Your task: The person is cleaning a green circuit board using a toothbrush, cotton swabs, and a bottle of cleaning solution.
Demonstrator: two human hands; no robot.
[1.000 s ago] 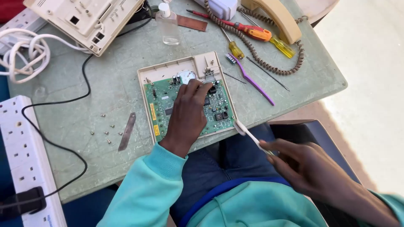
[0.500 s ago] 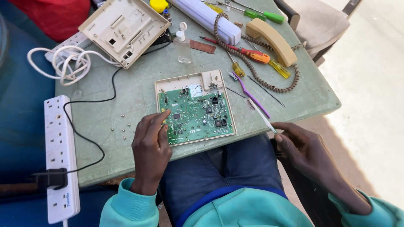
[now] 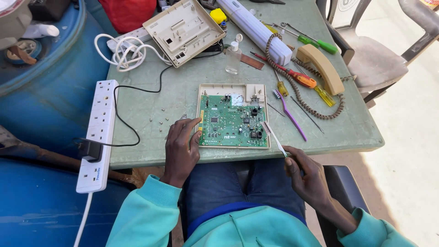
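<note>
Green circuit board (image 3: pixel 232 127) flat; white toothbrush (image 3: pixel 273 137) touching.

toothbrush handle (image 3: pixel 277 142): lower end's buried in the right hand (image 3: pixel 305 176)
screws (image 3: pixel 161 120): way too tiny to count
chair (image 3: pixel 379 59): chopped off by the top and right edges
metal strip (image 3: pixel 182 117): mostly under the left hand (image 3: pixel 181 148)

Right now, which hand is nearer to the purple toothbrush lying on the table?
Right. The right hand sits just below the purple toothbrush, off the table edge, holding a white toothbrush. The left hand rests at the circuit board's far left edge.
</note>
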